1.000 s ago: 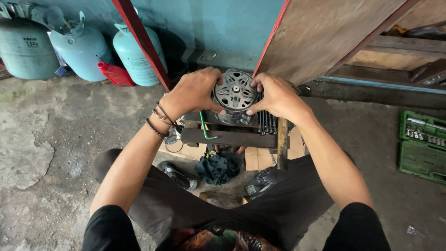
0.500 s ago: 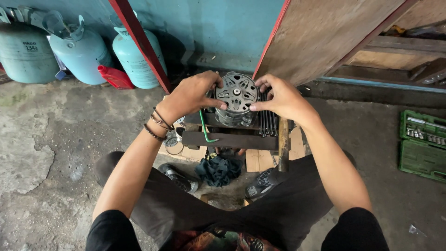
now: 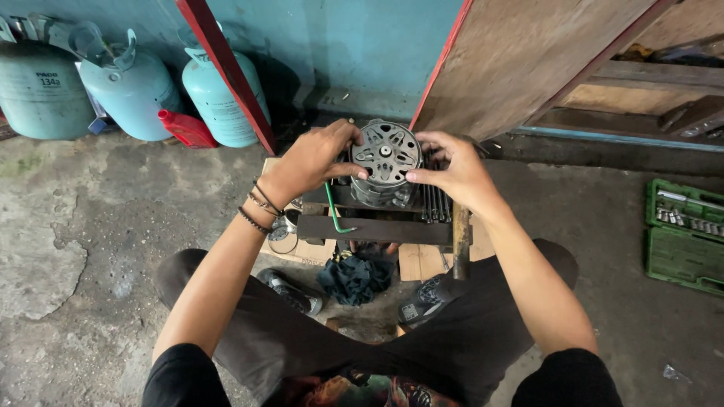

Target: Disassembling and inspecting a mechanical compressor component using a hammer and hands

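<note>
both hands gripping the round metal part (image 3: 386,154); gas cylinders (image 3: 128,90) sitting far left, socket case (image 3: 682,235) lying far right

Three pale blue gas cylinders (image 3: 128,90), red container (image 3: 185,128), green socket set case (image 3: 682,237), dark rag (image 3: 354,277)

Between your fingertips (image 3: 413,176) that round part (image 3: 385,154) looks dull grey cast metal; beneath your fingers, dark matt steel frame (image 3: 373,228).

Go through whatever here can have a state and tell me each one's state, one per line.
Round metal unit: upright on frame, gripped both sides.
Left hand: gripping unit.
Right hand: fingertips on unit.
Socket case: open.
Gas cylinders: standing upright.
Green hex key: lying on frame.
</note>
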